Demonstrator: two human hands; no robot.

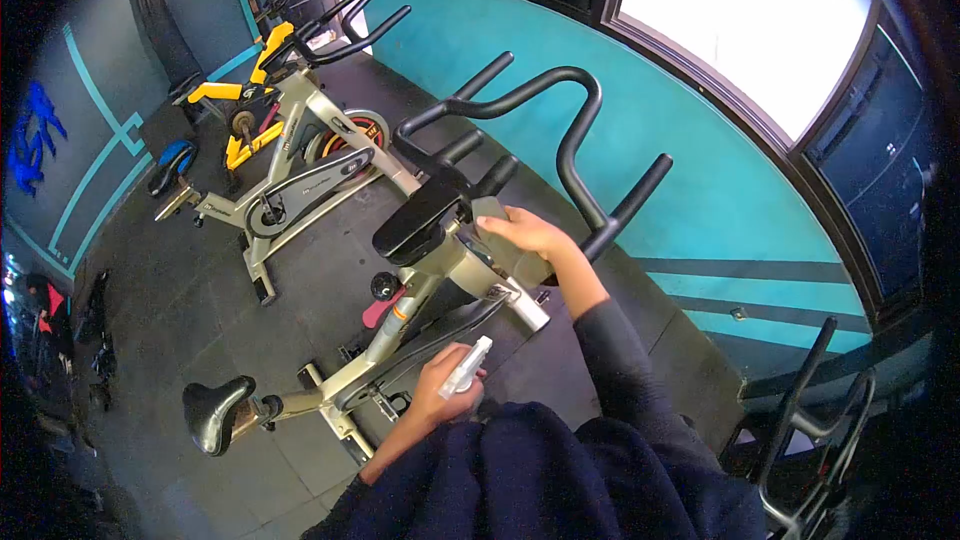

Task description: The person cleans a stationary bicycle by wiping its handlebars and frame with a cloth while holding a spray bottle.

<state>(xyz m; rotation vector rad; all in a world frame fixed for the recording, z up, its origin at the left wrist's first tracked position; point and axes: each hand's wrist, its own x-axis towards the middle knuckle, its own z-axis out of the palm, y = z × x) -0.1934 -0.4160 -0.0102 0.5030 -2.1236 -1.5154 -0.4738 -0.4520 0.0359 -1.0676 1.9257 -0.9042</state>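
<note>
My right hand [525,232] holds a grey-green cloth [515,258] against the front part of the nearest exercise bike [385,335], just below its black handlebars [570,140]. The thumb lies over the cloth, and the other fingers are partly hidden. Lower down, my left hand [445,385] is wrapped round a bottle with a white spray head [466,368]; most of the bottle is hidden by the hand. The bike's black saddle [215,415] is at the lower left. A black console piece [422,220] sits left of my right hand.
Behind stands a second silver bike [300,155], with a yellow bike [245,105] beyond it. A teal wall [690,180] with windows [745,20] runs along the right. Black handlebars [800,420] of other equipment show at the lower right.
</note>
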